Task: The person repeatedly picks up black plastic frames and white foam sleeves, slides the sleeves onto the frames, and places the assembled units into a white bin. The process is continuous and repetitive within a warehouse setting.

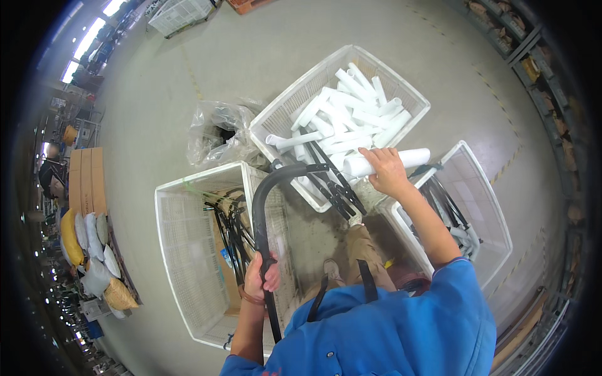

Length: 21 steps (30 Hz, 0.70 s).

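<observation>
A worker holds a curved black frame and draws a white tube from a crate.

The left hand (pixel 262 279) is closed around the black frame (pixel 266 200) at 7 o'clock; the right hand (pixel 389 170) grips a white tube (pixel 414 158) over the full tube crate (pixel 301 94) at 12. Judged from this, the tube is not yet on the frame; framed parts lie in crates at 8 (pixel 182 263) and 4 (pixel 483 188). A clear plastic bag (pixel 216 131) sits at 10, cardboard boxes (pixel 88 178) at 9.
</observation>
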### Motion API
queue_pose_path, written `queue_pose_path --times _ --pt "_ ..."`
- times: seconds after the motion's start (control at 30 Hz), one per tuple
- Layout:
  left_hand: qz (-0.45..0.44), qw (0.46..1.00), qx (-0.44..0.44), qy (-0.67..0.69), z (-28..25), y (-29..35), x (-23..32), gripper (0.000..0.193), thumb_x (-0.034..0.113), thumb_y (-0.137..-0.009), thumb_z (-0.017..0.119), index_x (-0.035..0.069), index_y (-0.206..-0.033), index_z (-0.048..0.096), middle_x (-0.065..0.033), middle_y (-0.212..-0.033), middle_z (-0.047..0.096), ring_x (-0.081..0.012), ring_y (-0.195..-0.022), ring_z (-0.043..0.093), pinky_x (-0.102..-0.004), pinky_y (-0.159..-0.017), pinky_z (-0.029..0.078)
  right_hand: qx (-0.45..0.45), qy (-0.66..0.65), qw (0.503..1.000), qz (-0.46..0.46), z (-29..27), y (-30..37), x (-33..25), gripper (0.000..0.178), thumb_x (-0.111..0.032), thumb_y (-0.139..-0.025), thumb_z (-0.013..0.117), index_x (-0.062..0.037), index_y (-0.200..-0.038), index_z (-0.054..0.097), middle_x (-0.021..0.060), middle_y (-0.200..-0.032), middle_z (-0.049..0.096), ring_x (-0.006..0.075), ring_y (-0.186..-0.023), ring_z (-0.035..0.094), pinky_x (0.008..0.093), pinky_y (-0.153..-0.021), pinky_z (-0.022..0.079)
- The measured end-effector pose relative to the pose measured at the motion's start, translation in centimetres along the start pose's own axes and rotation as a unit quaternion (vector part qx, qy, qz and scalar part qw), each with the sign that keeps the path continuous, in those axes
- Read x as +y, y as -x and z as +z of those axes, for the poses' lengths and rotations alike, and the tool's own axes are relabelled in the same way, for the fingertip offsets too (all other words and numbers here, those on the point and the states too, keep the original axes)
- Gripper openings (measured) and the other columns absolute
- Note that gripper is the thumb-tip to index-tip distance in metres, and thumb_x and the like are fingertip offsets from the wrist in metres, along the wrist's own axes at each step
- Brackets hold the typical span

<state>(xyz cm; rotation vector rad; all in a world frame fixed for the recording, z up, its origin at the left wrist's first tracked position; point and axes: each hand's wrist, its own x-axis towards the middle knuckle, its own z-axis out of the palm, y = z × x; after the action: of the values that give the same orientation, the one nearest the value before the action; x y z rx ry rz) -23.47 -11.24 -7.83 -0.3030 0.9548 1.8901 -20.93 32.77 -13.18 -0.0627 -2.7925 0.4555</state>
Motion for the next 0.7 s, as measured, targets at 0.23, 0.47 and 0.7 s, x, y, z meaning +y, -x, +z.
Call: queue_pose_path --times 0.23,0.47,0.7 --pt "0.031 0.996 -0.08 -0.004 -3.3 9.5 -3.1 0.046 0.047 -0.105 0.039 0.004 -0.112 0.053 0.0009 -0.058 0.044 -0.0104 -0.037 0.037 -0.0269 -0.037 0.033 -0.012 0.027 0.999 0.045 -4.0 9.4 -8.9 0.067 -0.007 -0.065 0.065 -0.0108 -0.131 0.053 0.0109 -0.095 0.061 0.0304 -0.095 0.058 0.0416 -0.089 0.041" --pt "0.037 0.995 -0.094 -0.009 -3.2 14.6 -5.2 0.044 0.045 -0.104 0.044 0.003 -0.112 0.056 -0.0004 -0.059 0.045 -0.0107 -0.037 0.038 -0.0272 -0.036 0.034 -0.003 0.004 0.998 0.06 -7.1 12.4 -14.9 0.066 -0.012 -0.067 0.067 -0.0102 -0.132 0.052 0.0132 -0.102 0.063 0.0305 -0.099 0.059 0.0419 -0.092 0.041" --pt "0.054 0.986 -0.05 -0.149 1.9 17.1 -7.8 0.043 0.044 -0.104 0.045 0.002 -0.11 0.053 -0.0011 -0.061 0.047 -0.0084 -0.038 0.038 -0.0246 -0.037 0.035 0.022 -0.094 0.994 0.055 -10.1 11.5 -17.4 0.062 -0.017 -0.069 0.073 -0.0101 -0.127 0.055 0.0159 -0.106 0.067 0.0348 -0.099 0.064 0.0441 -0.088 0.05"
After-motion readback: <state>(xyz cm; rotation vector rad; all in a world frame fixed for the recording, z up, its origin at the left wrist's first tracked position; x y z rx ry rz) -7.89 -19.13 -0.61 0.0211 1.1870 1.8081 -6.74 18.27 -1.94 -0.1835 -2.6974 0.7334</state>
